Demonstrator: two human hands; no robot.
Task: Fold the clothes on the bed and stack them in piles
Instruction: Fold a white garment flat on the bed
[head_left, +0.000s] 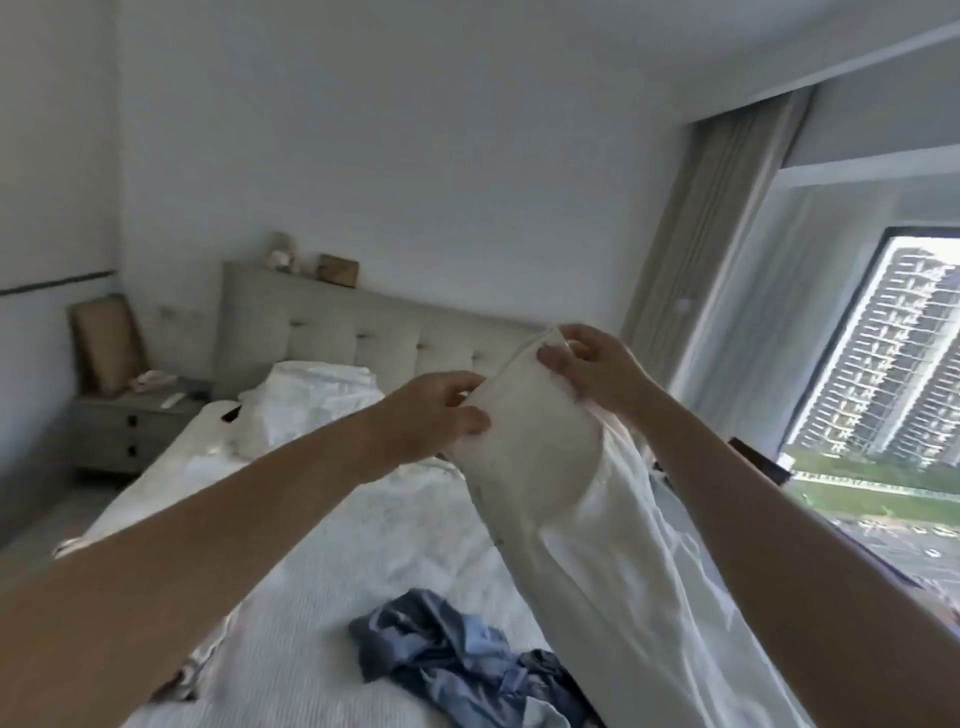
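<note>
Head view: both arms reach forward over the bed. The left hand pinches one upper corner of a white garment, its fingers curled tight on the cloth. The right hand pinches the other upper corner, a little higher and farther away, thumb in front of the fabric. The top edge of the garment runs taut and slanted between the two hands; the rest hangs down toward the lower right, its lower part out of frame. Beneath it, near the front of the bed, lies a crumpled blue garment, just beside the hanging white cloth. The middle of the bed, between the blue garment and the rumpled white bedding near the padded headboard, is flat cover. The left edge of the bed drops to the floor, with a nightstand near the far corner. A window and curtain stand close on the right.
</note>
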